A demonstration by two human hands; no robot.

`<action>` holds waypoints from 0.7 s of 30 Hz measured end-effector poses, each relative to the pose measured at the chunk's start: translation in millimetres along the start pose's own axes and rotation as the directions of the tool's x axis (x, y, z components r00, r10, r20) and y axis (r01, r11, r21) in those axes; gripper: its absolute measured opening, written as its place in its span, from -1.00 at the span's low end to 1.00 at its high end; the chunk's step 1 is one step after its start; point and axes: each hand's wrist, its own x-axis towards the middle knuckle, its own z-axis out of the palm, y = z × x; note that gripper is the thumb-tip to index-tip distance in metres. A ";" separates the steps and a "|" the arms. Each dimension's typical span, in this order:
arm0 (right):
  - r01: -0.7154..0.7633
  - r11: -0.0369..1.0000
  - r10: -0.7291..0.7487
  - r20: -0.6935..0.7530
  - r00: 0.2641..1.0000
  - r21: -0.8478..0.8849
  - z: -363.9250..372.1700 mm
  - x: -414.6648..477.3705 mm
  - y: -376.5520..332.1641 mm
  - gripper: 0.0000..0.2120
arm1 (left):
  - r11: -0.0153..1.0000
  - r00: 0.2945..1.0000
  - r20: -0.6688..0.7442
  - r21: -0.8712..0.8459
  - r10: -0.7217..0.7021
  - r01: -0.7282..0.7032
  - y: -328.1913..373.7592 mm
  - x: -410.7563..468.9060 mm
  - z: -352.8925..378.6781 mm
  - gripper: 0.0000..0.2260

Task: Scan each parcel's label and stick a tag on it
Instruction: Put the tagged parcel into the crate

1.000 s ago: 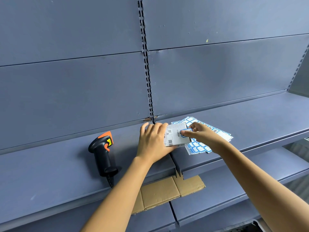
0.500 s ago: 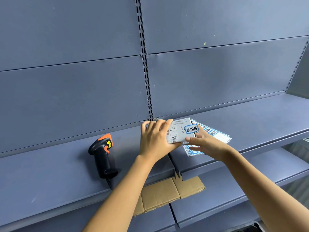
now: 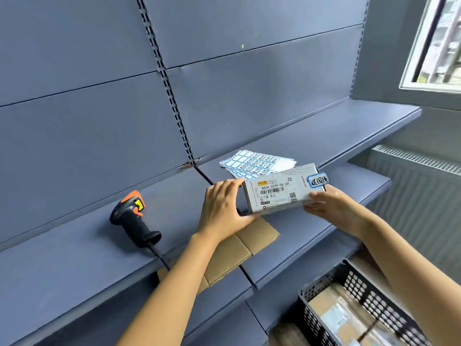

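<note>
Left hand, right hand grip flat rectangular parcel.

parcel white, dotted | tag blue-bordered | scanner black-orange | shelf blue-grey

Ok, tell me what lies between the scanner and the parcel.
The left hand, gripping the left end of the parcel; from the scanner to that hand the shelf is bare. The head view shows this.

Grey parcel tilted mid-air, label up w/ blue tag on rt corner.
</note>
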 end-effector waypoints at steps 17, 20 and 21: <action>0.141 0.904 0.207 -0.703 0.680 0.403 -119.0 -306.4 120.0 -0.45 | 0.858 0.711 0.673 -0.472 0.203 0.202 230.0 -104.5 129.5 -0.48; 0.120 0.899 0.256 -0.729 0.635 0.420 -151.9 -318.1 132.0 -0.47 | 0.848 0.661 0.730 -0.452 0.173 0.277 259.4 -97.4 165.2 -0.64; 0.113 0.897 0.273 -0.736 0.620 0.428 -161.5 -318.8 135.9 -0.52 | 0.839 0.643 0.751 -0.439 0.148 0.320 268.1 -94.0 176.4 -0.68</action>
